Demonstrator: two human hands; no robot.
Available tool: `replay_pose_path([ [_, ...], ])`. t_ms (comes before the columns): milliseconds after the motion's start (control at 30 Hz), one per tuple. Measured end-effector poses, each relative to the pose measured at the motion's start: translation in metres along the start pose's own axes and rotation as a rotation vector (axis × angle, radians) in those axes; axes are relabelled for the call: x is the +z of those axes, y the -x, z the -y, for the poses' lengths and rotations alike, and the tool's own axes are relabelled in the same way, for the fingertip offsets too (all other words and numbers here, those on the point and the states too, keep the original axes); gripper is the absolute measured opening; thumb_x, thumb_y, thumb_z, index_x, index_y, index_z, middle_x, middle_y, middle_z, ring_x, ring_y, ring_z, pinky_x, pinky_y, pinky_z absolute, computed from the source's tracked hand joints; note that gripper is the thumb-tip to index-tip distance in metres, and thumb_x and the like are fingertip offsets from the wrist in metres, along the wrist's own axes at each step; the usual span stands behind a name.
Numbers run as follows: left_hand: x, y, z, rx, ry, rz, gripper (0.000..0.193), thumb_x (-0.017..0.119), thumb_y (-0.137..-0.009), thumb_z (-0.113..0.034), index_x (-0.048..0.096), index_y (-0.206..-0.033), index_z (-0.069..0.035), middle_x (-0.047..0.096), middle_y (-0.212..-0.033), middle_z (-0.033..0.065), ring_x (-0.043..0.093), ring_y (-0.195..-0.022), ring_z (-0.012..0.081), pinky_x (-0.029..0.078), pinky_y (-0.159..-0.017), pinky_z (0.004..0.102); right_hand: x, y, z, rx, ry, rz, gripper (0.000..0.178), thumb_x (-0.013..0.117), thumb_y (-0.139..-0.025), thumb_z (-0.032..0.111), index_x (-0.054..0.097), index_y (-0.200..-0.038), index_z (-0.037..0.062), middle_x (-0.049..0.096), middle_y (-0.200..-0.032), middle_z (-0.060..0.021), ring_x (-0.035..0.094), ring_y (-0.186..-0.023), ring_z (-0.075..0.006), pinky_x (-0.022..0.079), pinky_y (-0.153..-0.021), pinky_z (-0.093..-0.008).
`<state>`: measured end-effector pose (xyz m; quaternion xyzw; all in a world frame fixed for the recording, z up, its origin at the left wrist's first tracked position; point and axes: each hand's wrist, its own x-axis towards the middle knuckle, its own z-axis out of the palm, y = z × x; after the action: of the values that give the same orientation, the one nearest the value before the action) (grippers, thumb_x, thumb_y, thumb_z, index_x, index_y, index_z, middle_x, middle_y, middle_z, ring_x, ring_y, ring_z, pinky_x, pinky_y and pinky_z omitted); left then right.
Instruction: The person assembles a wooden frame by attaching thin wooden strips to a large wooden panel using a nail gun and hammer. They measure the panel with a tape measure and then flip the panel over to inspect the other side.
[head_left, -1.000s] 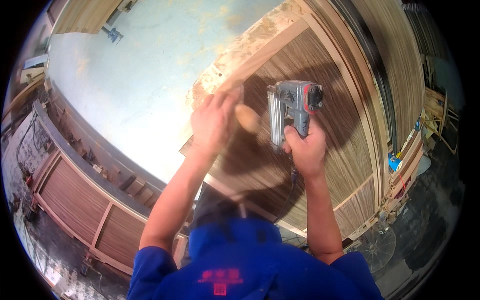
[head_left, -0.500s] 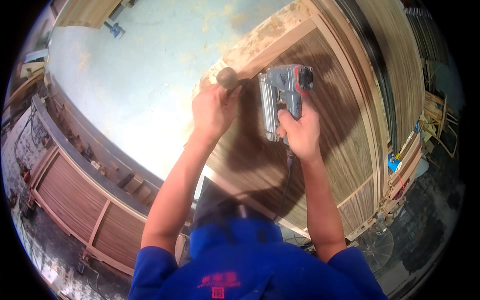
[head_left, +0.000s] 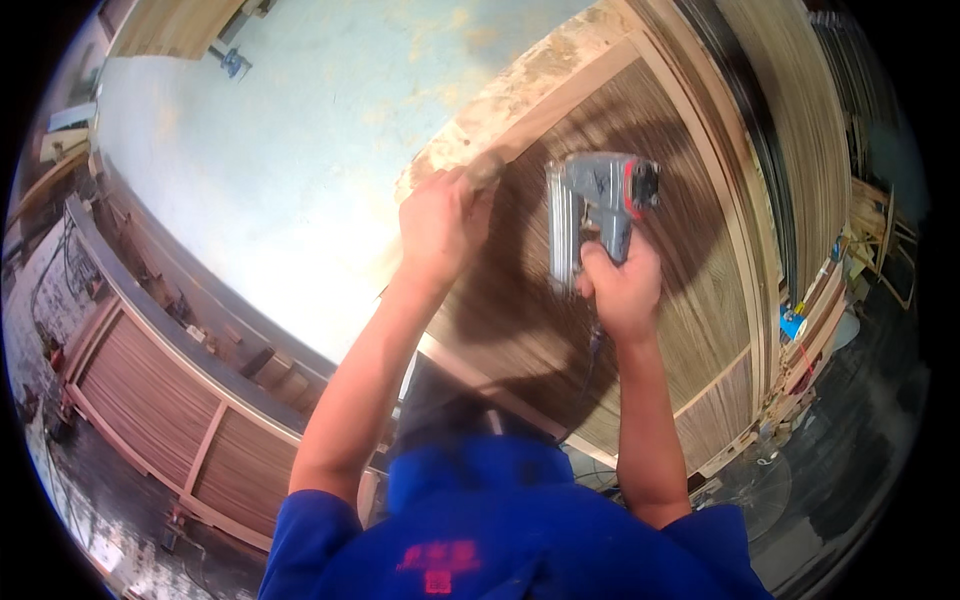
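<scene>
My right hand (head_left: 628, 292) is wrapped round the handle of a grey nail gun (head_left: 602, 180) with a red band and a silver magazine. The gun is held over a framed wood-grain panel (head_left: 680, 290), and its hose trails down toward my body. My left hand (head_left: 440, 228) is closed round a hammer (head_left: 484, 170); its rounded, brownish head shows past the fingers, blurred, and the handle is hidden. This hand is over the panel's left frame strip, beside the pale worktop. Whether the hammer touches the wood I cannot tell.
A pale, sawdust-marked worktop (head_left: 300, 130) spreads to the left. Stacked panels (head_left: 800, 130) line the right side, with a blue roll (head_left: 792, 322) and wood scraps near them. Another framed panel (head_left: 150, 380) stands at lower left. A clamp (head_left: 234, 64) is at the far left.
My left hand and the hammer have shifted slightly right and a little down. My right hand has moved the nail gun right and slightly down. Both grips stay closed.
</scene>
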<state>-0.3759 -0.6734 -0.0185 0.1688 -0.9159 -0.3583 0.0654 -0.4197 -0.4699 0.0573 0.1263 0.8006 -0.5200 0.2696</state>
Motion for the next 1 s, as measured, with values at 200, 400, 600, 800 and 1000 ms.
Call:
replay_pose_path([
  [200, -0.007, 0.021, -0.031, 0.292, 0.035, -0.014, 0.022, 0.071, -0.09, -0.005, 0.075, -0.111, -0.01, 0.076, -0.101, 0.0089, 0.07, -0.087, 0.0282, 0.057, -0.073, 0.0376, -0.059, 0.099, -0.047, 0.172, 0.049, -0.039, 0.028, 0.065, -0.091, 0.009, 0.066, -0.117, -0.0011, 0.064, -0.073, -0.0042, 0.06, -0.06, -0.0105, 0.05, -0.056, -0.0302],
  [400, 0.048, 0.107, -0.088, -0.049, 0.467, 0.235, 0.027, 0.07, -0.101, -0.018, 0.071, -0.123, -0.002, 0.075, -0.102, 0.0152, 0.073, -0.09, 0.0204, 0.058, -0.076, 0.0364, -0.13, 0.223, -0.146, 0.264, 0.211, -0.128, 0.04, 0.071, -0.087, 0.019, 0.064, -0.122, 0.0, 0.072, -0.103, -0.0262, 0.07, -0.096, -0.0451, 0.055, -0.084, -0.0495],
  [600, 0.121, 0.221, -0.175, 0.071, 0.026, 0.503, 0.032, 0.066, -0.104, -0.029, 0.076, -0.099, 0.001, 0.074, -0.074, 0.0167, 0.073, -0.067, 0.0293, 0.053, -0.063, 0.0382, -0.215, 0.345, -0.253, 0.356, 0.052, -0.29, 0.039, 0.071, -0.088, 0.017, 0.064, -0.124, 0.0016, 0.072, -0.108, -0.0258, 0.07, -0.101, -0.0425, 0.055, -0.088, -0.0461],
  [800, 0.214, 0.395, -0.242, -0.024, 0.209, 0.589, 0.049, 0.068, -0.102, -0.041, 0.069, -0.082, 0.004, 0.067, -0.068, 0.02, 0.061, -0.06, 0.0231, 0.048, -0.058, 0.0422, -0.293, 0.452, -0.403, 0.387, -0.125, -0.445, 0.036, 0.071, -0.089, 0.016, 0.065, -0.121, 0.0015, 0.074, -0.1, -0.0244, 0.073, -0.093, -0.0402, 0.057, -0.082, -0.0456],
  [1000, 0.3, 0.509, -0.341, 0.345, 0.084, 0.524, 0.025, 0.065, -0.102, -0.021, 0.071, -0.093, 0.001, 0.069, -0.075, 0.019, 0.067, -0.064, 0.0338, 0.048, -0.056, 0.0425, -0.387, 0.514, -0.495, 0.47, -0.24, -0.558, 0.029, 0.065, -0.091, 0.008, 0.064, -0.12, 0.0006, 0.069, -0.083, -0.0077, 0.065, -0.072, -0.0165, 0.054, -0.071, -0.035],
])
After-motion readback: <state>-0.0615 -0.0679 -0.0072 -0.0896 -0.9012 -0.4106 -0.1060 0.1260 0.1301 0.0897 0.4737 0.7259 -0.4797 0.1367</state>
